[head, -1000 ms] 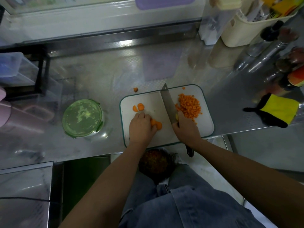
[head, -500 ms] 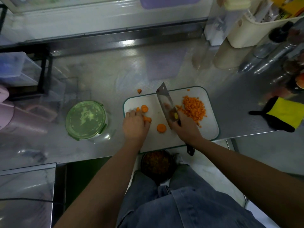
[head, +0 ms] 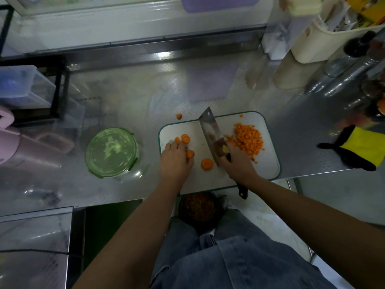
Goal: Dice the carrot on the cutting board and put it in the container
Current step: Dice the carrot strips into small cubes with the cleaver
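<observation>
A person in blue jeans point(head: 239, 263) stands over a steel table point(head: 135, 101), with a dark bowl point(head: 199, 207) of brownish scraps just below the table's near edge, low in the frame. Both bare forearms reach up from the bottom to a white cutting board point(head: 268, 163) rimmed in green, right of centre.

The right hand point(head: 235, 165) has its grip closed around the black handle of a cleaver point(head: 210, 134). The blade is tilted over the middle of the board, and the handle's end juts out below the wrist.

The left hand point(head: 175, 161) lies palm down on the board's left part, fingers bent. Its fingertips touch two carrot slices point(head: 185, 138) and a carrot chunk point(head: 190, 154) sits against its thumb side; whether its grip closes on any piece cannot be told. One thick round slice point(head: 206, 164) lies loose between the hands, just left of the blade.

The diced carrot point(head: 248, 139), a bright orange heap of small cubes, sits on the board's right part, beside the blade. A stray piece point(head: 179, 116) lies on the table above the board's upper left corner.

The container point(head: 111, 152), round with a green lid on, stands on the table well left of the board. A yellow and black cloth point(head: 358, 150) lies at the right edge, and a cream basket point(head: 312, 44) stands at the upper right.
</observation>
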